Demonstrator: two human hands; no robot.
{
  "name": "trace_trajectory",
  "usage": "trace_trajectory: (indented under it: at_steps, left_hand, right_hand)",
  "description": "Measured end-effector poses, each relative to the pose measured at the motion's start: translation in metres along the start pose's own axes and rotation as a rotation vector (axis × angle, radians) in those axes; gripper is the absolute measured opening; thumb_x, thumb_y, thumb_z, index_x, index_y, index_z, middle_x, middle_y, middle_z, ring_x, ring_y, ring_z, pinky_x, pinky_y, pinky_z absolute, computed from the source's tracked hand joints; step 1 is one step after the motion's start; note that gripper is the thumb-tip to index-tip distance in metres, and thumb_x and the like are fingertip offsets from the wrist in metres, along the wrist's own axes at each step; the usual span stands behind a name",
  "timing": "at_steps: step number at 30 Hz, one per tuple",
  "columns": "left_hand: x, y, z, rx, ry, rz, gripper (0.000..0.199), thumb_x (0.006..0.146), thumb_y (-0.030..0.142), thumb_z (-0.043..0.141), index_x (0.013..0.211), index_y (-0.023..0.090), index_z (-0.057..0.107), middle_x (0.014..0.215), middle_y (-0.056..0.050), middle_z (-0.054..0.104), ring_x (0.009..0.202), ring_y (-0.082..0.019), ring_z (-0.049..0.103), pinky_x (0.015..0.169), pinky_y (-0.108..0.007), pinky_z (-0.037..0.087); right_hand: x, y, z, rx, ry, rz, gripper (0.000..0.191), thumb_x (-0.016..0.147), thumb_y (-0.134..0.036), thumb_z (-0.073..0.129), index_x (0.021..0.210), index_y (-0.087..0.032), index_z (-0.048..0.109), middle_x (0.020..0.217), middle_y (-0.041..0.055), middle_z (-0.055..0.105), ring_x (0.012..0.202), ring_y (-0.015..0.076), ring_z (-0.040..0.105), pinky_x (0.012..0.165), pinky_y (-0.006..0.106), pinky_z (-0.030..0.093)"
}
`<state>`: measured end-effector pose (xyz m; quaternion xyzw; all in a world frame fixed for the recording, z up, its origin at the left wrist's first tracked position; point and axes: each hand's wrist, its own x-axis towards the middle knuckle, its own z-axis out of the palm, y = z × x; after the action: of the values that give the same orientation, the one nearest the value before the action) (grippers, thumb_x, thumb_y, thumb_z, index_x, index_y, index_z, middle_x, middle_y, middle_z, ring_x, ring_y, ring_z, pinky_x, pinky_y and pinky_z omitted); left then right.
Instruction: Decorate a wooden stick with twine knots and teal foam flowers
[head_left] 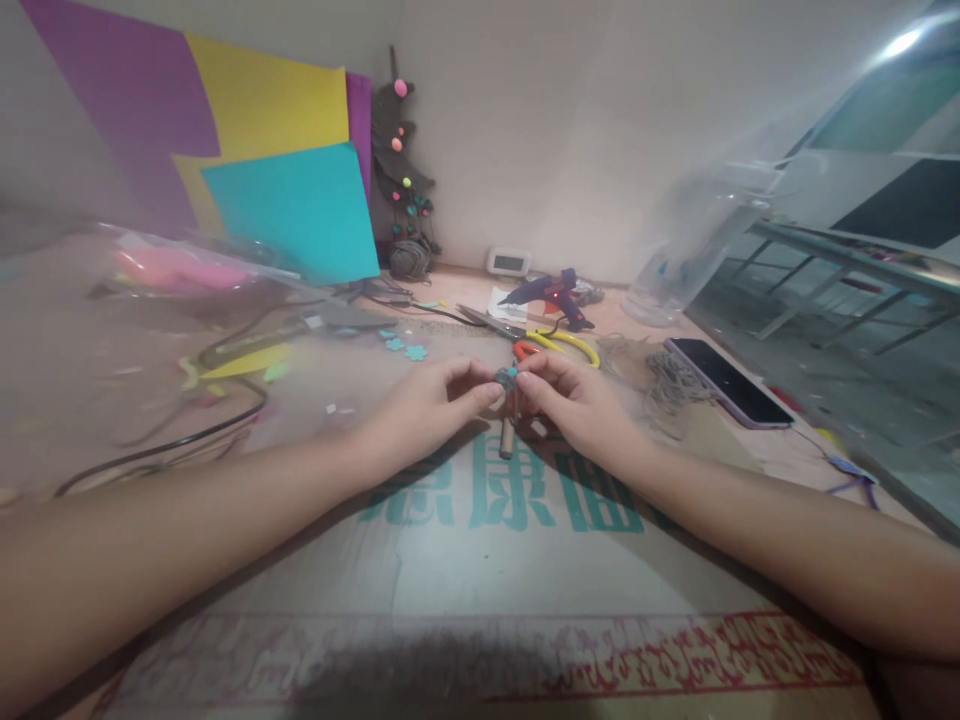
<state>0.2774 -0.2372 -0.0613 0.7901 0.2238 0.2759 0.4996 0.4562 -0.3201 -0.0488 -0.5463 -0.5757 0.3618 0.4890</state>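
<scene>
Against the wall (525,130) at the back left lean purple (135,110), yellow (274,100) and turquoise sheets (292,215), the turquoise one in front, with a dark tree-shaped decoration (391,125) dotted with coloured balls just beside them. A small white digital clock (509,262) stands near the wall on the surface (757,445), and a blurred clear plastic bag (180,268) with something pink inside lies at left. To the right are a blurred transparent container (671,260) and a dark-screened phone (729,383) lying flat near the edge.
</scene>
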Motion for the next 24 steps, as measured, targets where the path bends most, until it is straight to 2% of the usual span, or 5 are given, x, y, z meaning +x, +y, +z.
trace_trajectory:
  at_steps: [6,10,14,17,24]
  left_hand:
    - [-0.0003,0.0032,-0.0009,0.098,0.045,-0.026,0.018,0.091,0.032,0.058,0.084,0.016,0.064,0.081,-0.002,0.068,0.076,-0.016,0.061,0.070,-0.029,0.046]
    - [0.0013,0.0014,0.0002,0.091,0.050,-0.017,0.019,0.091,0.033,0.058,0.082,0.017,0.062,0.080,-0.001,0.067,0.076,-0.016,0.061,0.069,-0.028,0.045]
    - [0.0025,-0.0010,0.0017,0.056,0.071,-0.028,0.019,0.091,0.035,0.058,0.083,0.018,0.062,0.081,-0.001,0.067,0.075,-0.016,0.061,0.069,-0.028,0.046]
    - [0.0022,-0.0001,0.0011,0.049,0.073,-0.023,0.018,0.091,0.034,0.057,0.082,0.018,0.061,0.079,-0.001,0.065,0.073,-0.015,0.059,0.067,-0.027,0.045]
    - [0.0011,0.0048,0.0006,0.108,0.069,-0.025,0.019,0.090,0.033,0.057,0.082,0.017,0.063,0.080,-0.002,0.066,0.077,-0.017,0.060,0.071,-0.029,0.045]
  right_hand:
    - [-0.0003,-0.0008,0.0014,-0.016,-0.030,0.007,0.024,0.090,-0.042,0.064,0.085,-0.019,0.058,0.065,-0.0042,0.059,0.051,0.0079,0.054,0.045,0.020,0.043]
    - [-0.0014,-0.0007,0.0009,-0.013,-0.023,0.037,0.026,0.091,-0.044,0.062,0.085,-0.019,0.057,0.063,-0.0056,0.056,0.047,0.0067,0.048,0.043,0.020,0.039]
    - [-0.0007,0.0008,-0.0008,-0.018,0.037,0.006,0.030,0.095,-0.047,0.055,0.089,-0.018,0.060,0.068,-0.0032,0.058,0.055,0.0073,0.051,0.048,0.020,0.041]
    - [0.0013,0.0030,-0.0013,0.016,0.049,-0.006,0.030,0.093,-0.047,0.058,0.097,-0.018,0.061,0.070,-0.0030,0.060,0.058,0.0077,0.053,0.050,0.020,0.042]
    - [0.0007,0.0040,0.0000,0.017,-0.017,0.063,0.033,0.087,-0.051,0.065,0.086,-0.019,0.058,0.063,-0.0054,0.056,0.047,0.0070,0.048,0.041,0.020,0.035]
